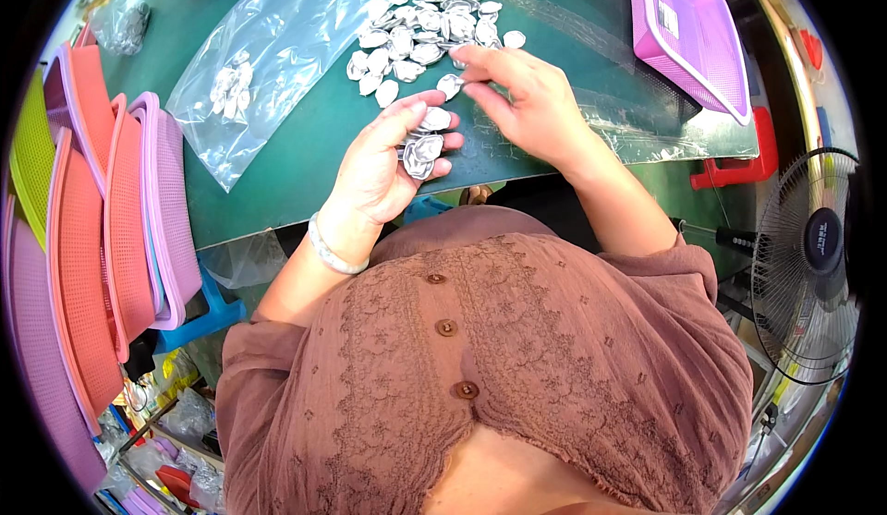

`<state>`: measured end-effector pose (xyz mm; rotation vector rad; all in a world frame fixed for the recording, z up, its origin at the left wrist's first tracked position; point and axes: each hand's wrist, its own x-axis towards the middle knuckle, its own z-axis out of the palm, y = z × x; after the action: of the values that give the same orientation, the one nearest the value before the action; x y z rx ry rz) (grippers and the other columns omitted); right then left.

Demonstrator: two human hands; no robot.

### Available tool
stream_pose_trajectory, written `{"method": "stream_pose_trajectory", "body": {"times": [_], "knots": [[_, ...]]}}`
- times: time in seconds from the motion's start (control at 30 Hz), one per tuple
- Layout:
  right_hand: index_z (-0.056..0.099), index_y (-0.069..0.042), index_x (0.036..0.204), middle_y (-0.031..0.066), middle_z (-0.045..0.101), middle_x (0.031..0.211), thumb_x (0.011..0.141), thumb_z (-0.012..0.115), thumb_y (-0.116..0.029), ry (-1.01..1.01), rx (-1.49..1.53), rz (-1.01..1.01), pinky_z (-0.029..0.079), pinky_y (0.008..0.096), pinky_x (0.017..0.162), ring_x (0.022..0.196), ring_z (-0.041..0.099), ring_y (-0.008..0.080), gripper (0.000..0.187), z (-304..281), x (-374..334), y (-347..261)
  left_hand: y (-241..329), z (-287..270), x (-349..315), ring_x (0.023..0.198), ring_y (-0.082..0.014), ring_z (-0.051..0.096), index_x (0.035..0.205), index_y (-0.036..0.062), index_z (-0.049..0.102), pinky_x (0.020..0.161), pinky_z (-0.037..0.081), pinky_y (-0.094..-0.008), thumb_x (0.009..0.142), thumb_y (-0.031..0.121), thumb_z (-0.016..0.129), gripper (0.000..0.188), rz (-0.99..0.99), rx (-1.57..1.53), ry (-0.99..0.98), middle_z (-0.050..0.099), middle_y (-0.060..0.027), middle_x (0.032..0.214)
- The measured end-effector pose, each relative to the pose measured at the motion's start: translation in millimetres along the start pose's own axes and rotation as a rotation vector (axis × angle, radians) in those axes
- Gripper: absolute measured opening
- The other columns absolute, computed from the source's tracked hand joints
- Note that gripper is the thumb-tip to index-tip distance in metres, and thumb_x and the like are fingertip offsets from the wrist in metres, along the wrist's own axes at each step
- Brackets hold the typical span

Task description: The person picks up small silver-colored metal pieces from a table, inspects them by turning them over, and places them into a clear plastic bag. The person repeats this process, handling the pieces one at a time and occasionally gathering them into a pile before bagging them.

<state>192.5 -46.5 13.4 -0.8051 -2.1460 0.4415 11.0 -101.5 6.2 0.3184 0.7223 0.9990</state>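
Observation:
My left hand (381, 150) is closed around several small flower-shaped pieces (423, 155), grey and white with wavy edges, stacked across its fingers. Just to the right, my right hand (525, 99) pinches one such piece (450, 86) by its edge, close to the left fingertips. Beyond both hands a loose pile of the same pieces (427, 24) is spread on the green tabletop (305, 173). A clear plastic bag (286, 44) lies flat left of the pile, with several pieces (231, 85) in or on it.
Stacked pink, orange and purple mesh baskets (120, 210) crowd the left side. A purple basket (684, 39) stands at the table's right, beside a red plastic part (748, 159). A caged fan (813, 247) is at far right. A small filled bag (125, 25) sits far left.

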Motion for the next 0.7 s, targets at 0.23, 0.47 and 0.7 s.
{"method": "stream_pose_trajectory", "body": {"times": [0.23, 0.47, 0.7], "knots": [[0.054, -0.006, 0.111, 0.01, 0.063, 0.091, 0.072, 0.061, -0.001, -0.044, 0.005, 0.008, 0.048, 0.0337, 0.071, 0.081, 0.059, 0.0266, 0.039, 8.3, 4.7, 2.4, 0.1, -5.0, 0.8, 0.077, -0.0205, 0.06, 0.11, 0.0016, 0.049, 0.052, 0.048, -0.0261, 0.085, 0.012, 0.054, 0.027, -0.012, -0.069, -0.005, 0.058, -0.0128, 0.093], [0.055, -0.006, 0.106, 0.0096, 0.06, 0.081, 0.073, 0.06, -0.005, -0.136, -0.185, 0.018, 0.045, 0.0368, 0.07, 0.08, 0.055, 0.0279, 0.034, 18.1, 2.8, 5.6, -0.2, -4.7, -0.8, 0.076, -0.0202, 0.058, 0.109, 0.0023, 0.049, 0.051, 0.047, -0.0251, 0.086, 0.012, 0.053, 0.025, 0.024, 0.001, 0.015, 0.057, -0.0134, 0.093], [0.056, -0.007, 0.108, 0.0082, 0.062, 0.083, 0.074, 0.062, -0.005, -0.093, 0.033, -0.051, 0.048, 0.033, 0.065, 0.074, 0.058, 0.025, 0.034, 7.4, 12.2, -21.8, 0.8, -3.6, -1.4, 0.076, -0.0184, 0.06, 0.105, 0.0049, 0.052, 0.054, 0.05, -0.0279, 0.09, 0.03, 0.048, 0.03, 0.011, -0.169, -0.012, 0.059, -0.0095, 0.089]]}}
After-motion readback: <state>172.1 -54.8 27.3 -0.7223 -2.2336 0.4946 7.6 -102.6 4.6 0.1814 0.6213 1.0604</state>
